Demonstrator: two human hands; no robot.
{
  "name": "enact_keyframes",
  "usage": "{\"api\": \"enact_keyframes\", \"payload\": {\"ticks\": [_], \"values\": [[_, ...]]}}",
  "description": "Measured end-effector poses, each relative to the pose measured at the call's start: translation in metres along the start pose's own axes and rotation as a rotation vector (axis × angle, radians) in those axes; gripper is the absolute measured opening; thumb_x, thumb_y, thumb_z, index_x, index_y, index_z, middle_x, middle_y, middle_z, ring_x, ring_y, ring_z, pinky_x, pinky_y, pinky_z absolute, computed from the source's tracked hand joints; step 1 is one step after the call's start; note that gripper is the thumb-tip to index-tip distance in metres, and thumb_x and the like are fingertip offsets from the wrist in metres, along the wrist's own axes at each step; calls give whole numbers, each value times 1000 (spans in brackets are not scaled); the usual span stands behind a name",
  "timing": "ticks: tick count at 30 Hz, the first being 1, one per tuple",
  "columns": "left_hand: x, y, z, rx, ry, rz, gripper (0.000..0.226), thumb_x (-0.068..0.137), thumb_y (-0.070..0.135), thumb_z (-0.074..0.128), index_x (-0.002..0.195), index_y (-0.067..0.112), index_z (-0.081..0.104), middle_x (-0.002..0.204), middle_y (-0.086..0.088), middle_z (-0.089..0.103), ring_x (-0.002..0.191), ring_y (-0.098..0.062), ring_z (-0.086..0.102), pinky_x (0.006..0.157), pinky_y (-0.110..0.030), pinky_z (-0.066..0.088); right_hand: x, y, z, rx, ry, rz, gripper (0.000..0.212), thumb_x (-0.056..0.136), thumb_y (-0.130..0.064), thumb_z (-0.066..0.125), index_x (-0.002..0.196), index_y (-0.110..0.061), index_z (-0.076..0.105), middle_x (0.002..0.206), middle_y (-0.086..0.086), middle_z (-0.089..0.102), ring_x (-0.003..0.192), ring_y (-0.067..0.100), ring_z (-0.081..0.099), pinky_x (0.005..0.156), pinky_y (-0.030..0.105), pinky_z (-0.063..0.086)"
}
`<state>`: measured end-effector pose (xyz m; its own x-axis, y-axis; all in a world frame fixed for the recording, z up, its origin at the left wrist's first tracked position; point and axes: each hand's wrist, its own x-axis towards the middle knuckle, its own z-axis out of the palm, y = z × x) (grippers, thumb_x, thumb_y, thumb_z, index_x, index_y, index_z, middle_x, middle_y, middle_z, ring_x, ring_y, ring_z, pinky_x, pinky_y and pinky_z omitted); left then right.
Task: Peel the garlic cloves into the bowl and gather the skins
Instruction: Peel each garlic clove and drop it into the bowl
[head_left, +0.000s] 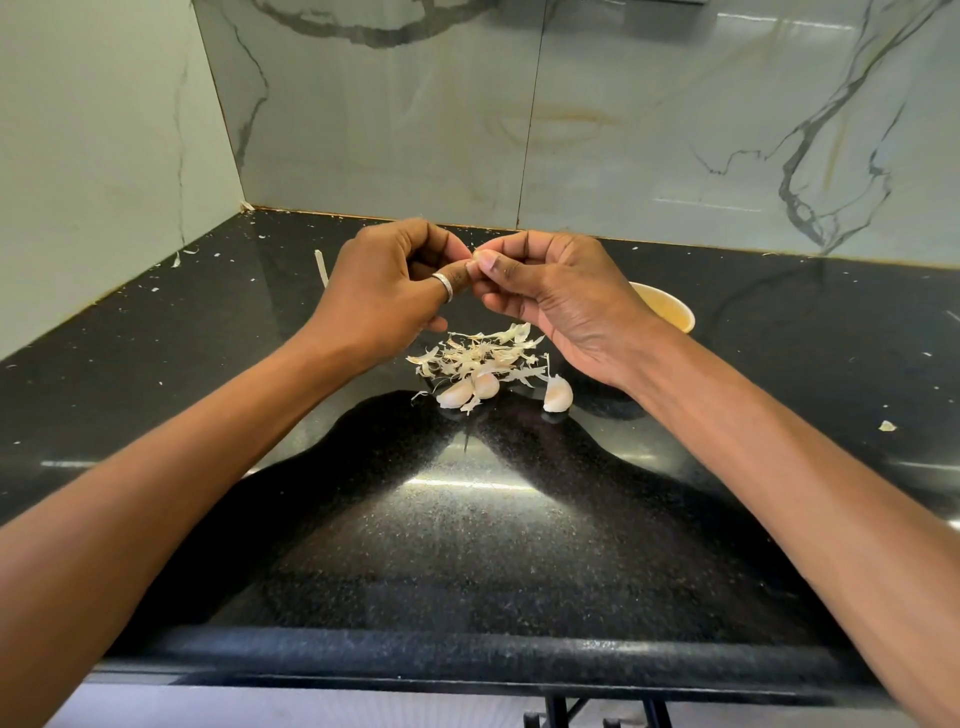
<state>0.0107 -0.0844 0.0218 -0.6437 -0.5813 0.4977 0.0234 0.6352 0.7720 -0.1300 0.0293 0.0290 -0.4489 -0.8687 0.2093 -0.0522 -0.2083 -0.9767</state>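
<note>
White clove (481, 255) pinched by left hand (384, 293) and right hand (563, 299); three loose cloves (457, 394), one bowl (671, 310)

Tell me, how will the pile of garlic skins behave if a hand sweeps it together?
The garlic skins look thin, curled and papery, so they are probably very light and floppy, and may scatter rather than move as one. The glossy black counter looks smooth, so they should slide easily.
</note>
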Motion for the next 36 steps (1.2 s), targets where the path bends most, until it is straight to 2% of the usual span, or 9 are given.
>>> {"api": "enact_keyframes", "payload": {"ticks": [3,7,13,17,24,27,31,36], "values": [[1,0,-1,-16,30,-4,23,90,26,77,108,13,73,86,3,71,73,-4,68,59,-26,61,0,-1,1,21,2,-9,8,92,1,68,100,0,71,89,11,73,81,14,71,75,23,58],[0,-1,-2,51,52,32,18,91,26,75,105,15,77,83,1,73,69,-10,69,59,-27,61,-2,0,2,15,6,-14,14,89,7,69,101,1,71,90,13,74,84,17,72,79,26,61],[-2,-1,-1,73,58,35,14,91,28,75,101,18,78,77,0,73,67,-13,72,59,-27,62,-4,1,5,-285,86,-128,11,89,-1,74,95,-10,73,91,14,77,80,19,75,73,28,63],[-1,-1,-2,51,33,13,13,93,26,73,100,16,78,77,-5,74,71,-15,73,61,-31,62,-4,2,5,-382,93,-184,11,88,-3,77,96,-9,73,90,12,77,82,21,77,73,27,62],[-2,-2,-3,47,-19,-4,6,96,23,69,97,21,75,82,-5,75,73,-16,75,61,-33,63,-4,4,3,-453,92,-223,14,86,-7,79,98,-2,73,87,13,77,78,22,77,76,36,64],[-2,-1,-2,53,-30,3,6,97,22,68,96,22,73,84,-5,75,74,-15,74,60,-31,63,-3,4,4,-478,84,-232,15,86,-9,79,99,-3,72,88,12,77,78,21,77,77,36,64],[-2,-1,-3,38,-30,-6,6,97,23,68,96,22,73,84,-6,75,74,-19,75,61,-36,64,-2,4,3,-468,87,-228,16,87,-8,80,100,-3,72,89,12,77,79,22,77,76,36,64],[-2,0,-3,10,-25,-23,8,96,24,69,93,21,75,83,-8,75,77,-19,74,62,-36,64,-2,3,3,-496,77,-242,18,87,-7,79,103,-7,72,89,9,76,79,21,77,76,35,64]]}}
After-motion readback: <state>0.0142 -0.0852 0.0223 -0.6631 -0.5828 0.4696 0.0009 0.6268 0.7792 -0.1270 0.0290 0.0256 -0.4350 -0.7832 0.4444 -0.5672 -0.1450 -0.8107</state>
